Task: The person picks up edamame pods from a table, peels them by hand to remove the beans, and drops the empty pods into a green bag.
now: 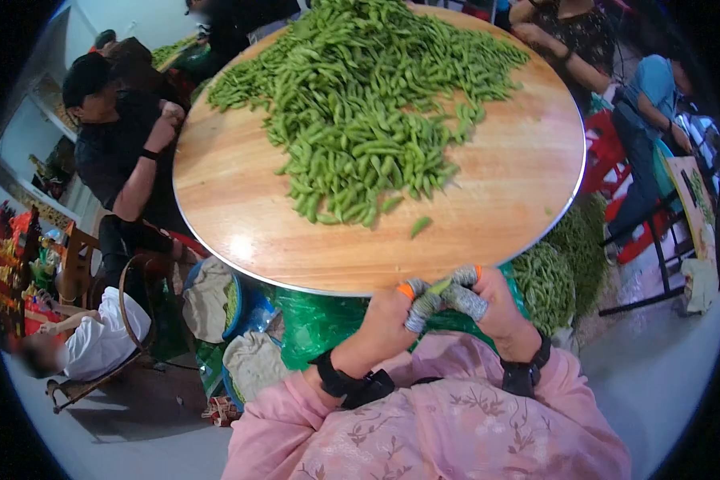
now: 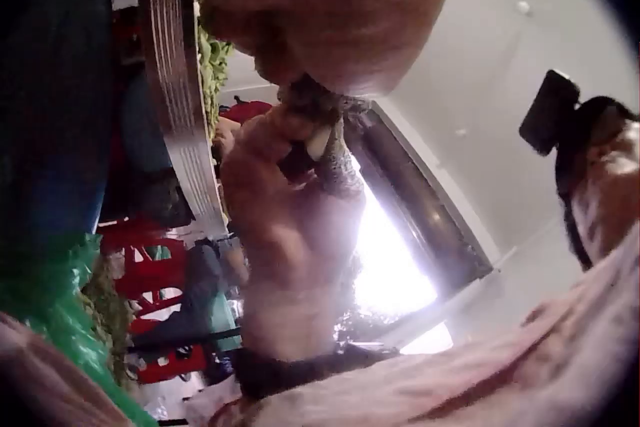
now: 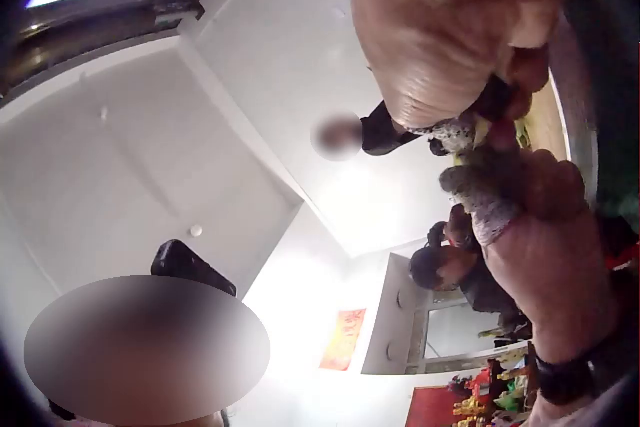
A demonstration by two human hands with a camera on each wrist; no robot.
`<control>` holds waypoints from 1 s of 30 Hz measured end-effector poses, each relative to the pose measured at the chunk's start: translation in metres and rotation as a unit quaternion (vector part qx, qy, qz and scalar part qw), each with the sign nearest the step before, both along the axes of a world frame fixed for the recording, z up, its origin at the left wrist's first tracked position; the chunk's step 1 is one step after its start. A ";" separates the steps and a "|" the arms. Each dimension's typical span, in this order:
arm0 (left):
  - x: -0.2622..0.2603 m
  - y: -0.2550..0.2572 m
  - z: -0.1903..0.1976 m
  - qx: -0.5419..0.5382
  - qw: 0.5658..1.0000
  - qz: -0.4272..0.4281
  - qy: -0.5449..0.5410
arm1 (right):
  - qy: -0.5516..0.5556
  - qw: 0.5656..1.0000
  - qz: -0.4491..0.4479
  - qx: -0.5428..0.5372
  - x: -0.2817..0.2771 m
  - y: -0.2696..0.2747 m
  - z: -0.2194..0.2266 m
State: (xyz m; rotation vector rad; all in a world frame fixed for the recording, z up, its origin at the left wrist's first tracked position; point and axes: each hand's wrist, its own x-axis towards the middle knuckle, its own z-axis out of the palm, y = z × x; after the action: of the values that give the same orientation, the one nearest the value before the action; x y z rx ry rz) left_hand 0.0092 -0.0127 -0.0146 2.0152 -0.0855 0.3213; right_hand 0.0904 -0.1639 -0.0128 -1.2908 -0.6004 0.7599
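Note:
A green pod (image 1: pixel 440 286) is pinched between the two hands just off the near edge of the round wooden table (image 1: pixel 296 248). The left hand (image 1: pixel 394 314) and the right hand (image 1: pixel 492 308) have grey fabric wraps and orange bands on some fingers, and both grip the pod. The wrist views show the hands meeting fingertip to fingertip, the left hand (image 3: pixel 545 247) opposite the right hand (image 3: pixel 455 37); the pod is mostly hidden there. A large heap of green pods (image 1: pixel 368 104) covers the table's far and middle part, with one loose pod (image 1: pixel 421 226) nearer the hands.
Green plastic (image 1: pixel 316 320) hangs under the table's near edge. Leafy plants or pods (image 1: pixel 548 280) are piled at the right, and cloth-covered tubs (image 1: pixel 208 300) stand at the left. Other people (image 1: pixel 108 136) sit around, with red stools (image 1: pixel 604 148) at the right.

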 end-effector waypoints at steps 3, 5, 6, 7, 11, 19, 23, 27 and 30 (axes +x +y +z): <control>0.001 0.000 0.005 -0.167 0.986 -0.019 0.013 | -0.008 0.999 -0.003 0.049 0.001 0.003 -0.007; 0.000 0.007 -0.008 -0.251 0.957 -0.028 0.145 | 0.016 0.998 -0.002 0.059 -0.001 0.003 -0.005; 0.001 0.008 -0.010 -0.254 0.957 -0.022 0.138 | 0.021 0.999 -0.005 0.049 -0.001 0.003 -0.005; 0.002 0.008 -0.009 -0.257 0.958 -0.017 0.129 | 0.024 0.999 -0.008 0.040 0.000 0.004 -0.003; 0.002 0.006 0.003 -0.054 0.994 -0.019 0.096 | 0.046 0.999 -0.008 0.013 0.002 0.004 0.001; 0.005 0.007 0.010 -0.084 0.989 -0.043 0.118 | -0.025 0.999 -0.011 -0.019 0.001 0.001 -0.008; 0.006 0.002 -0.002 -0.076 0.988 -0.032 0.132 | -0.062 0.997 -0.011 -0.049 0.003 -0.002 -0.005; 0.011 0.005 0.004 0.115 0.985 -0.089 0.095 | -0.160 0.981 -0.079 -0.075 0.006 -0.018 -0.009; 0.028 0.012 0.024 0.194 0.971 -0.056 0.128 | -0.203 0.954 -0.155 -0.154 0.020 -0.056 -0.002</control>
State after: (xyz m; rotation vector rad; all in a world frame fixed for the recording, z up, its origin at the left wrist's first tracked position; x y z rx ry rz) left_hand 0.0369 -0.0002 0.0094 2.4120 -0.1055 -0.0357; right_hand 0.1101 -0.2198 -0.0152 -1.8055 -0.5989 0.3319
